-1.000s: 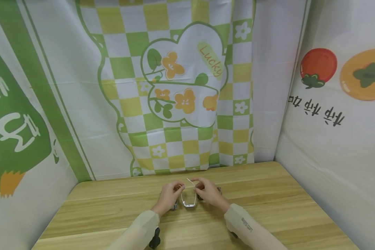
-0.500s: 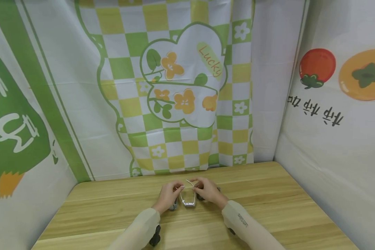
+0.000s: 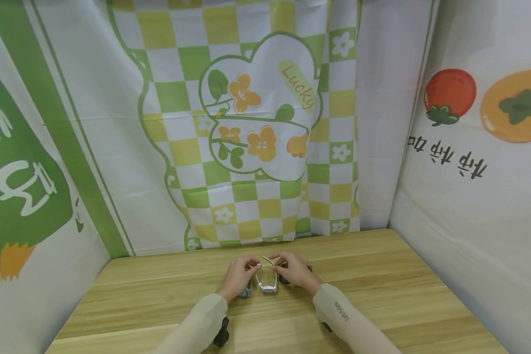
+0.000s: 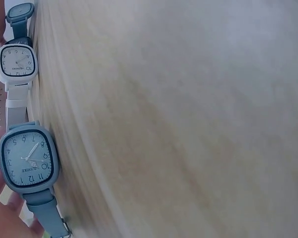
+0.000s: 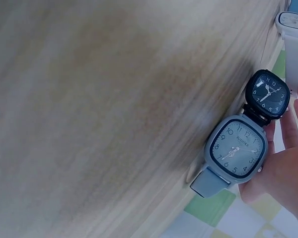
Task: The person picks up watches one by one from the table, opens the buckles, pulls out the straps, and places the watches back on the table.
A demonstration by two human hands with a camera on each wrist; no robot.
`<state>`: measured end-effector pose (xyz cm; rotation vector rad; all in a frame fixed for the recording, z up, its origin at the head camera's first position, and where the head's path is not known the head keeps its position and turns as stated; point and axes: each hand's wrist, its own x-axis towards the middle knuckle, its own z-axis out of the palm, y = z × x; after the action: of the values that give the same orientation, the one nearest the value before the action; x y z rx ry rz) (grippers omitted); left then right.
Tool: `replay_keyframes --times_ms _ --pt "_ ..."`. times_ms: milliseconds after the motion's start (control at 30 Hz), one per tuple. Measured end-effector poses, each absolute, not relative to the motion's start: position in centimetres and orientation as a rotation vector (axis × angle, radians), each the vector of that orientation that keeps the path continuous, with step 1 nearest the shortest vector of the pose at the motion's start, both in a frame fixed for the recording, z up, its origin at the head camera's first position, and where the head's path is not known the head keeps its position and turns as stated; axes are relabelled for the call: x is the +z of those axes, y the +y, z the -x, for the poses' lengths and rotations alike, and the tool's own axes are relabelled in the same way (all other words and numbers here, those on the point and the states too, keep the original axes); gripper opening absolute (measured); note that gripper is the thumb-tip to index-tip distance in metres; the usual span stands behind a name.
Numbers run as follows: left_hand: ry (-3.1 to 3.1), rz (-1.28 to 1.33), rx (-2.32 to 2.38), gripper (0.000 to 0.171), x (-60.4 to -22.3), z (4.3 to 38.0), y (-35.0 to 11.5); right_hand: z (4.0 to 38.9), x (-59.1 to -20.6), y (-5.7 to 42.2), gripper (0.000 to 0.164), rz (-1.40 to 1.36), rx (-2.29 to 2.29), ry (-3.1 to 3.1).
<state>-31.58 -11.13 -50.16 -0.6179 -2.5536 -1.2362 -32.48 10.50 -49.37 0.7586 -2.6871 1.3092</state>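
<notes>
A white wristwatch (image 3: 269, 289) stands with its strap unbuckled and both strap halves rising from the case. My left hand (image 3: 238, 277) pinches the left half near its end. On the other side my right hand (image 3: 295, 271) pinches the right half, whose tip sticks out beyond the fingers. The left wrist view shows the square white watch face (image 4: 17, 62) beside the fingers, and the right wrist view shows the white strap (image 5: 294, 62) reaching down to the right fingertips. Part of the strap is hidden by the fingers.
A blue watch (image 4: 29, 158) lies by my left hand. Close to my right hand are a black watch (image 5: 268, 94) and a grey-blue watch (image 5: 237, 148). All rest on the wooden table (image 3: 159, 295), with a checked cloth (image 3: 248, 206) hanging behind it.
The white watch's face has tipped slightly more upward, and the free strap tip has dropped a little. My right forearm has shifted slightly left; both hands keep their pinch.
</notes>
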Motion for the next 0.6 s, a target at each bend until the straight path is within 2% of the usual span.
replay_keyframes --times_ms 600 --pt "-2.577 0.635 -1.337 0.018 -49.84 31.55 -11.29 32.28 -48.77 10.55 0.026 -0.673 1.239 -2.74"
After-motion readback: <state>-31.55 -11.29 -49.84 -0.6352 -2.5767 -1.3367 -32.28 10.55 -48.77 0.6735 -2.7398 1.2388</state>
